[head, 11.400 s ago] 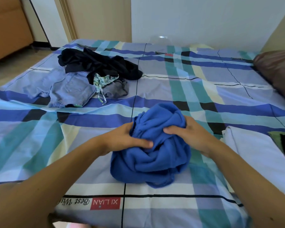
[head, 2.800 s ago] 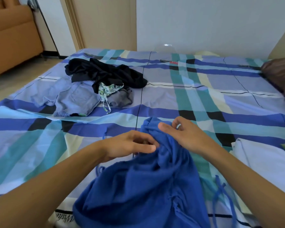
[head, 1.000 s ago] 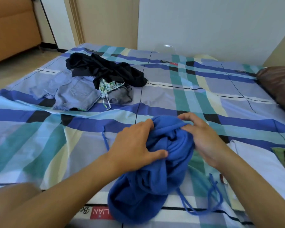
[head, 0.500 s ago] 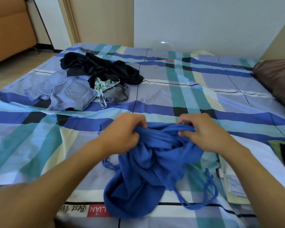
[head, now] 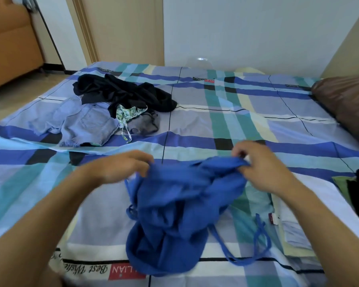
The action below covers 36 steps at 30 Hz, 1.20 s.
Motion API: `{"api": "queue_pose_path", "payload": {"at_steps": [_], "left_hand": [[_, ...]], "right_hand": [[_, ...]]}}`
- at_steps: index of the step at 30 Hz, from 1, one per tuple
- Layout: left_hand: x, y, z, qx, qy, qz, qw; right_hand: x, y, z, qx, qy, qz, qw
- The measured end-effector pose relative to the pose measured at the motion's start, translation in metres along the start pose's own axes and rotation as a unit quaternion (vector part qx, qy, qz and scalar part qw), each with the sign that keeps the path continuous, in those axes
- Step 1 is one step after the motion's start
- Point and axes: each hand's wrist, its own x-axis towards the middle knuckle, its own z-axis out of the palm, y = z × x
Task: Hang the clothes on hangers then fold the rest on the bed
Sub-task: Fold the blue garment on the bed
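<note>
On bed sheet (head: 195, 125), label "Best Wishes"; both hands, left hand (head: 120, 168), right hand (head: 263, 166), pinching blue garment (head: 174, 214).

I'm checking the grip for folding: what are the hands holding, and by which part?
Both hold the blue garment by its upper edge: the right hand pinches the right end, the left hand the left end, though blurred.

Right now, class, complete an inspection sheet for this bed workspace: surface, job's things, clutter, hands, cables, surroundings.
Surface: plaid bedsheet, rumpled at left.
Job's things: blue garment bunched, drawstrings trailing; unfolded pile of black, denim, patterned and grey clothes far left.
Clutter: white folded item at right; brown pillow.
Hands: left hand and right hand both grip the blue garment's top edge.
Cables: nothing seen.
Surroundings: orange sofa, white wall.
</note>
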Motion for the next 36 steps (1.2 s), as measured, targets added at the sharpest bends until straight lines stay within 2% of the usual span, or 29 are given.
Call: {"api": "queue_pose_path", "payload": {"at_steps": [2,4,6,8,10,12,14,16,19,22,23,25,27,29,30,32,34,36], "left_hand": [[0.007,0.006,0.031,0.191,0.001,-0.019,0.981],[0.011,0.014,0.062,0.319,0.091,0.055,0.942],[0.011,0.022,0.084,0.368,0.133,0.109,0.914],[0.012,0.026,0.092,0.377,0.138,0.136,0.906],[0.013,0.023,0.084,0.301,0.163,0.147,0.928],[0.014,0.018,0.058,0.176,0.217,0.162,0.947],[0.015,0.012,0.026,0.084,0.3,0.178,0.933],[0.012,0.011,0.003,0.047,0.374,0.149,0.914],[0.008,0.0,-0.016,-0.021,0.428,0.067,0.901],[0.007,-0.025,-0.042,-0.137,0.495,-0.049,0.857],[0.005,-0.033,-0.05,-0.124,0.494,-0.083,0.856],[0.002,-0.045,-0.058,-0.071,0.454,-0.13,0.878],[0.002,-0.054,-0.057,-0.005,0.394,-0.171,0.903],[0.003,-0.052,-0.047,0.105,0.378,-0.203,0.897],[0.006,-0.052,-0.039,0.164,0.396,-0.175,0.886],[0.011,-0.037,-0.013,0.219,0.411,-0.02,0.885],[0.014,-0.017,0.019,0.172,0.322,0.147,0.919],[0.018,-0.006,0.052,0.165,0.197,0.209,0.944]], "right_hand": [[-0.004,-0.016,0.02,-0.026,-0.1,-0.059,0.993],[-0.003,-0.025,0.034,-0.045,-0.136,-0.113,0.983],[0.0,-0.027,0.041,-0.064,-0.151,-0.145,0.976],[0.001,-0.022,0.042,-0.075,-0.167,-0.147,0.972],[0.001,-0.014,0.036,-0.047,-0.158,-0.126,0.978],[0.003,-0.007,0.02,0.015,-0.083,-0.098,0.992],[0.008,-0.001,-0.001,0.078,0.01,-0.051,0.996],[0.012,0.006,-0.018,0.12,0.07,-0.005,0.99],[0.012,0.029,-0.028,0.132,0.12,0.073,0.981],[0.007,0.057,-0.039,0.149,0.177,0.165,0.959],[0.005,0.063,-0.044,0.164,0.18,0.18,0.953],[0.0,0.066,-0.047,0.18,0.133,0.166,0.96],[-0.004,0.055,-0.043,0.154,0.042,0.123,0.979],[-0.006,0.039,-0.038,0.132,-0.042,0.082,0.987],[-0.007,0.03,-0.037,0.143,-0.077,0.062,0.985],[-0.009,0.014,-0.036,0.183,-0.119,0.026,0.976],[-0.013,0.002,-0.035,0.225,-0.138,-0.002,0.965],[-0.016,-0.002,-0.036,0.261,-0.156,-0.02,0.952]]}}
